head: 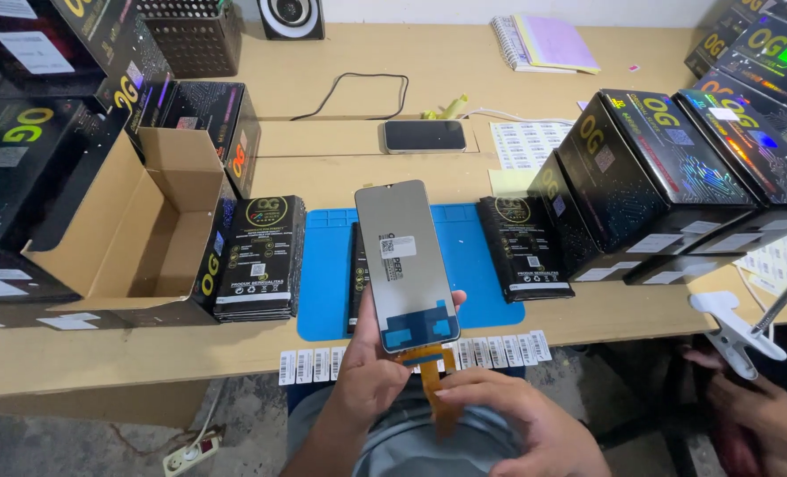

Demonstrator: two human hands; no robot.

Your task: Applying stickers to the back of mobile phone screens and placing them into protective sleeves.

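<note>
Our left hand point(371, 371) is clamped around the lower end of the phone screen point(405, 261), whose long axis points up and away. Our right hand point(513, 424), just below, pinches its orange ribbon cable point(429, 367). Beyond lies the blue mat point(482, 265).

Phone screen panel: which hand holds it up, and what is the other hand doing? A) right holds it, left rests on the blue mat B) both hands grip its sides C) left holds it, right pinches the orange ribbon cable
C: the left hand grips the phone screen panel at its lower end, while the right hand fingers the orange ribbon cable hanging below it.
</note>
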